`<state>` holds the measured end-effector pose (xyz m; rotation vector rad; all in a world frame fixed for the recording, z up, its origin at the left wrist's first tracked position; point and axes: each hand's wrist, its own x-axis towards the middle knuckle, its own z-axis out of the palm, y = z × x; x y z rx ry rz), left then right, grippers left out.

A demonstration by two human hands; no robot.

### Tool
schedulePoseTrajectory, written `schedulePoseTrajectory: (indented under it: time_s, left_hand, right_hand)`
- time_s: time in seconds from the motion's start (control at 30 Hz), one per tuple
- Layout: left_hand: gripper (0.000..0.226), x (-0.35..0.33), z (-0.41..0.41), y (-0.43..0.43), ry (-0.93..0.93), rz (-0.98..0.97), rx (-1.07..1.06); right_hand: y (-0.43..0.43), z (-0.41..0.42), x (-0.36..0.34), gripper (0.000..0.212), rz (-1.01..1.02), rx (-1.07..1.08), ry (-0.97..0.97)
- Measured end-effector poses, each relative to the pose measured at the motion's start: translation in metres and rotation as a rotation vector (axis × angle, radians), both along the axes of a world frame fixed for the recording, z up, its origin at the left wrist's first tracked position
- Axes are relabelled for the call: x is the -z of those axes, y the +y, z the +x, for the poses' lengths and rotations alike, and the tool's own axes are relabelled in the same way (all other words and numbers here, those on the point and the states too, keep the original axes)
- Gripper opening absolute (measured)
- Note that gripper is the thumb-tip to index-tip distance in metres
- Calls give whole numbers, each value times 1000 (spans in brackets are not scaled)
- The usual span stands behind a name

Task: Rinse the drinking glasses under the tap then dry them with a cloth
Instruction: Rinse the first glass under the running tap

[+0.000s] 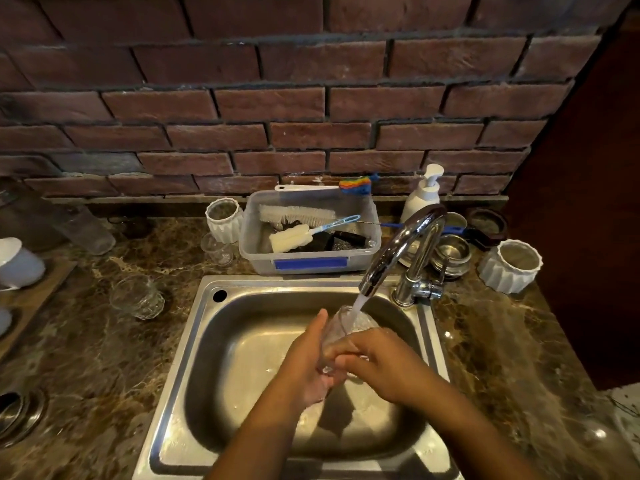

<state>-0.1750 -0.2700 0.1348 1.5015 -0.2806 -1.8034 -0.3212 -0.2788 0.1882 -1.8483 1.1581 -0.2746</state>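
A clear drinking glass (341, 329) is tilted over the steel sink (207, 341), its mouth under the stream running from the chrome tap (401, 247). My left hand (308, 365) grips the glass from the left, thumb up along its side. My right hand (377, 358) holds it from the right, fingers wrapped round the lower part. Another clear faceted glass (138, 296) stands on the marble counter left of the sink. A smaller glass (217, 249) stands by the plastic tub. No cloth is in view.
A plastic tub (311, 259) of bottle brushes sits behind the sink. White ribbed cups (224, 218) (510, 266), a soap pump (424, 194) and steel bowls (452, 254) line the back, under a brick wall. White dishes on a wooden tray (34, 296) lie at far left.
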Motion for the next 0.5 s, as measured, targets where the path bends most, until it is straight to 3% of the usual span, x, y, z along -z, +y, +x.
schedulePoseTrajectory:
  time_s: [0.1, 0.23, 0.3, 0.37, 0.5]
  left_hand:
    - [44, -4, 0, -5, 52, 90, 64]
    - [32, 4, -23, -1, -123, -227, -97]
    - [26, 5, -33, 3, -168, -305, -154]
    - [27, 7, -31, 2, -152, -253, -168]
    - [44, -2, -10, -2, 56, 52, 55]
  right_hand:
    - [1, -8, -3, 17, -50, -71, 13]
    - [8, 8, 5, 23, -35, 349, -126]
    - [6, 11, 9, 26, 10, 445, -148]
    - [0, 4, 7, 23, 14, 312, -105]
    - [-12, -17, -2, 12, -59, -105, -7]
